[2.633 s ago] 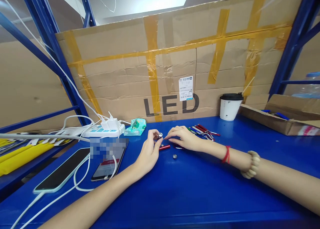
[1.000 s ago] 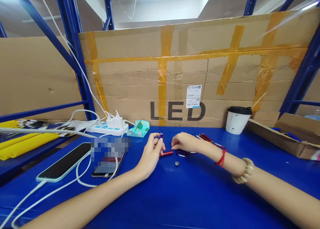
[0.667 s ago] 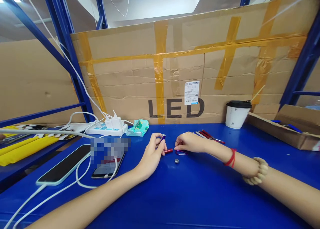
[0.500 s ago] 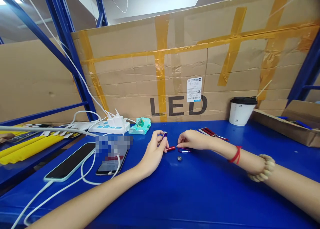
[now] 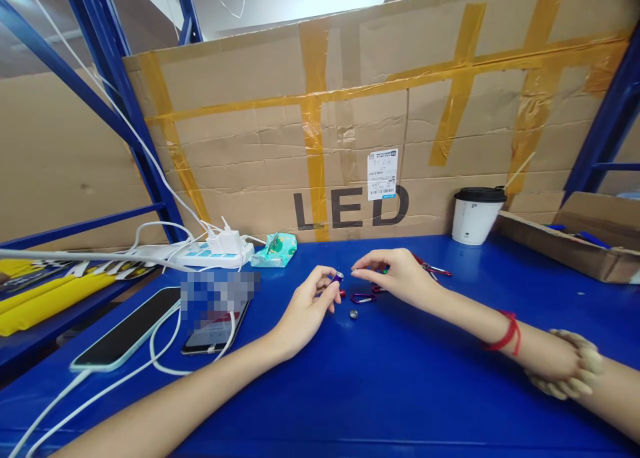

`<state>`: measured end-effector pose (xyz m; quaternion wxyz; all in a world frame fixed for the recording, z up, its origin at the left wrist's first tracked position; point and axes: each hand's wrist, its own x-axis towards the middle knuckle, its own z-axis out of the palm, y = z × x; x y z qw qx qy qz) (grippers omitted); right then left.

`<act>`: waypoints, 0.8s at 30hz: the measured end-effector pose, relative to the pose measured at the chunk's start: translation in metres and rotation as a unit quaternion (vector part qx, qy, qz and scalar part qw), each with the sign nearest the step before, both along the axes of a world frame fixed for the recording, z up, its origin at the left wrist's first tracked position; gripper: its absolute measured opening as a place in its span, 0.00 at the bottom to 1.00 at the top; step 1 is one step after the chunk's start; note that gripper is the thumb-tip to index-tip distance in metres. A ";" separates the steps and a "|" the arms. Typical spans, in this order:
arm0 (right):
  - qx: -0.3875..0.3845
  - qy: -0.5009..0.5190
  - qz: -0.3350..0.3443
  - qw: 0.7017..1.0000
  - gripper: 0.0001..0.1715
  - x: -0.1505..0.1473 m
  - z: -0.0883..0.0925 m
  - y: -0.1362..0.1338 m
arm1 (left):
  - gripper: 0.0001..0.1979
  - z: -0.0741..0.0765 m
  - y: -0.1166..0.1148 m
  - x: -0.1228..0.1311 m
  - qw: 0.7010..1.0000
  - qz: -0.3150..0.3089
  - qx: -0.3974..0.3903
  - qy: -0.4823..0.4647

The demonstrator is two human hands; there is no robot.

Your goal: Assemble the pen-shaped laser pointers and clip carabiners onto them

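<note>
My left hand [image 5: 306, 305] pinches a small purple cylinder [image 5: 337, 279] with a silver end, held just above the blue table [image 5: 400, 385]. My right hand [image 5: 395, 276] hovers close to its right, thumb and forefinger pinched together near the cylinder's tip; whatever they hold is too small to make out. Below them lie a purple carabiner clip [image 5: 362, 299] and a small silver button-like part [image 5: 353, 314]. A red tube is mostly hidden behind my left fingers. Several red and silver pen-like pieces [image 5: 433, 269] lie behind my right hand.
Two phones [image 5: 125, 338] on white cables lie at the left, with a white power strip [image 5: 200, 253] and a teal packet [image 5: 274, 249] behind. A lidded paper cup [image 5: 475, 215] and an open cardboard box [image 5: 570, 245] stand at the right. A taped cardboard sheet [image 5: 350, 125] closes the back.
My right hand has lifted off the table and come toward the purple cylinder. My left hand has tilted the cylinder toward it. The red tube is now mostly hidden.
</note>
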<state>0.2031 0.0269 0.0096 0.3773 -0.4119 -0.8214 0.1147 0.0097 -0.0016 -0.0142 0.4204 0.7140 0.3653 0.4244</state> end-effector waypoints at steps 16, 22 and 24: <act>0.093 0.091 0.113 0.985 0.09 -0.018 -0.008 -0.026 | 0.13 0.000 -0.002 0.002 0.999 -0.049 -0.014 -0.010; 0.042 -0.011 0.084 0.996 0.14 -0.005 0.002 -0.019 | 0.13 0.000 -0.003 0.002 0.999 -0.003 -0.018 -0.030; 0.019 -0.095 0.109 0.989 0.17 -0.001 0.001 -0.017 | 0.13 0.000 -0.003 0.001 0.999 0.008 -0.021 -0.038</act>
